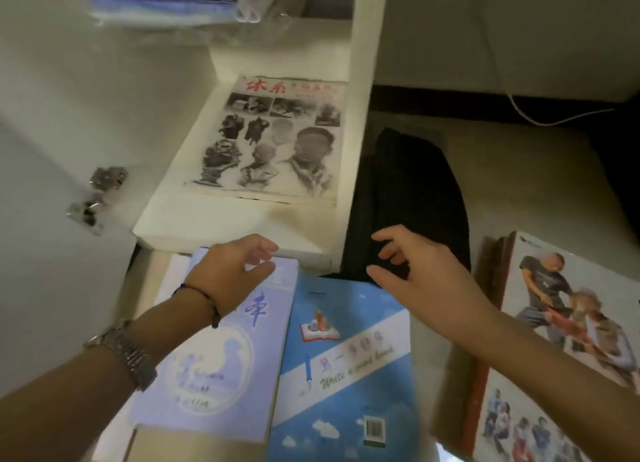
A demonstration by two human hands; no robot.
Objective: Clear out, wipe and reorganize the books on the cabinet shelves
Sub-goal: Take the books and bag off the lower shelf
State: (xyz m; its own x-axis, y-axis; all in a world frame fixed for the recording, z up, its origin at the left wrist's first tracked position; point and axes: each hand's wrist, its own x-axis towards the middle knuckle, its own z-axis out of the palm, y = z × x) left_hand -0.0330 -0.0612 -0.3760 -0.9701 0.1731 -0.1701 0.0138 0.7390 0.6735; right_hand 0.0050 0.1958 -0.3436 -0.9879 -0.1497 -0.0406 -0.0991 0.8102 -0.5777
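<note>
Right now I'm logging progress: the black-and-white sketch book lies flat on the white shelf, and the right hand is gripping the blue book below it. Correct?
Not quite. The head view shows the right hand open above the blue book, gripping nothing. The black-and-white sketch book does lie flat on the white shelf.

White cabinet wall (86, 132); metal hinge (107, 177); dim light

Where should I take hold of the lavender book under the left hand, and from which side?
Take the lavender book by its far top edge, near the corner where the left hand hovers. It lies flat, its right side against the blue book, so that side looks blocked. Probably come from above and the left, thumb on the cover, fingers under the edge.
</note>
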